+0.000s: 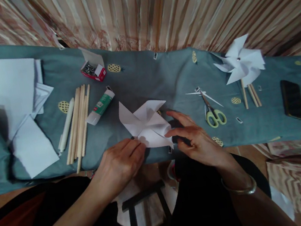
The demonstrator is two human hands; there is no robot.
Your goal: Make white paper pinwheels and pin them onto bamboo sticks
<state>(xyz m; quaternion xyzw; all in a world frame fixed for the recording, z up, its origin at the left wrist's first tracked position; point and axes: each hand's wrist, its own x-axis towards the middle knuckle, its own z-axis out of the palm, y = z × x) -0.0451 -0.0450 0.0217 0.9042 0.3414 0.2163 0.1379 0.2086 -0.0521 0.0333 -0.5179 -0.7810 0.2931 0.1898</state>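
A white paper pinwheel (149, 122) lies near the front edge of the cloth-covered table, its blades folded in toward the middle. My left hand (123, 160) is closed on the pinwheel's lower left edge, fingers pressed together on the paper. On the other side, my right hand (192, 137) has its fingers spread, with the fingertips at the pinwheel's right edge. Whether those fingertips press on the paper is hard to see. Left of the pinwheel lies a green and white glue-stick box (100, 107). To its right are scissors (212, 111) with light green handles.
Wooden sticks (77, 127) and a pale capped pen (66, 124) lie at left, beside white paper sheets (4, 82). Behind stands an open red box of metal pins (93, 70). Finished pinwheels (244, 61) on sticks and a black phone (292, 99) lie at right. Paper slivers (212, 98) touch the scissors.
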